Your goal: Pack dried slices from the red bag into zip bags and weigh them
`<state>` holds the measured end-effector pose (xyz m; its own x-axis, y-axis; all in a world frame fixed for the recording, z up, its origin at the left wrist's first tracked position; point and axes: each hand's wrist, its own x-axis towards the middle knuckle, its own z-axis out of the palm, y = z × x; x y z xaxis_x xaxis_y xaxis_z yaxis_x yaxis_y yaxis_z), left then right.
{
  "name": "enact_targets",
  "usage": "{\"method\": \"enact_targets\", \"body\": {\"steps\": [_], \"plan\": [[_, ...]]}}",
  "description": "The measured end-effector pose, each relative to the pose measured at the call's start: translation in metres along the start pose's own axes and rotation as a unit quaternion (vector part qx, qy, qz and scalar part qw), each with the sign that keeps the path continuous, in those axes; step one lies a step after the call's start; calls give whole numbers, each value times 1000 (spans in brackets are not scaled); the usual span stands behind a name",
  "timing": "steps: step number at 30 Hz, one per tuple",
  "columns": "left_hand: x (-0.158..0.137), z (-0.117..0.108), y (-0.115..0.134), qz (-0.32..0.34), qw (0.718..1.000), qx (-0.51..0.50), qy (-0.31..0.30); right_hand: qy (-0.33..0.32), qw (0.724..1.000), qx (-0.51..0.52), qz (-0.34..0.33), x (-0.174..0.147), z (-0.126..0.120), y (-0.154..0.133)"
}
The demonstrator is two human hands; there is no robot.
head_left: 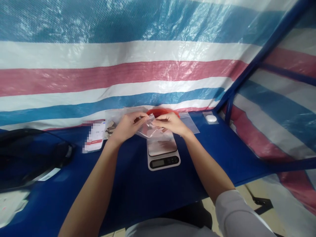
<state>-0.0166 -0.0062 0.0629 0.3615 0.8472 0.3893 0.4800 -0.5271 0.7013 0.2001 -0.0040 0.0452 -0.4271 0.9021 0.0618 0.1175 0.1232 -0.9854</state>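
Note:
Between my two hands hangs a clear plastic bag (148, 131), its top edge pinched from both sides. My left hand (129, 125) is closed on the bag's left side, fingertips together. On the right side my right hand (171, 122) grips it the same way. Below the bag sits a white kitchen scale (163, 148) with a dark display strip at its front; the digits are unreadable. Behind my hands shows the rim of a red bowl-like container (176, 112), mostly hidden. What the bag contains, if anything, I cannot make out.
A phone (95, 135) lies left of my left arm, next to a bag with brownish pieces (110, 129). Another flat clear bag (189, 123) lies right of the scale. A small white case (211, 118) rests farther right. A black bag-like item (32, 154) occupies the blue table's (133, 197) left.

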Motion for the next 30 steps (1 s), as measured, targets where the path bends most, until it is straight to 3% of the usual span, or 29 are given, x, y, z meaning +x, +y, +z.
{"method": "enact_targets", "body": {"steps": [3, 6, 10, 13, 16, 20, 26, 30], "plan": [[-2, 5, -5, -38, 999, -25, 13, -13, 1000, 0, -15, 6, 0, 5], [-5, 10, -12, -99, 987, -117, 52, 2, 999, 32, -23, 9, -7, 12], [-8, 14, -21, -174, 942, -276, 75, 58, 995, 75, -28, 12, -16, 22], [-9, 17, -24, -198, 916, -347, 39, 101, 988, 118, -14, 14, -18, 26], [-10, 22, -26, -200, 918, -343, -13, 126, 982, 140, -3, 16, -15, 29], [-11, 24, -30, -192, 933, -303, -21, 115, 982, 147, 15, 19, -10, 31], [-11, 6, -31, -180, 944, -253, -107, 124, 981, 145, 19, 17, -12, 32], [-10, 1, -31, -176, 943, -229, -164, 72, 995, 75, 6, 16, -9, 33]]}}
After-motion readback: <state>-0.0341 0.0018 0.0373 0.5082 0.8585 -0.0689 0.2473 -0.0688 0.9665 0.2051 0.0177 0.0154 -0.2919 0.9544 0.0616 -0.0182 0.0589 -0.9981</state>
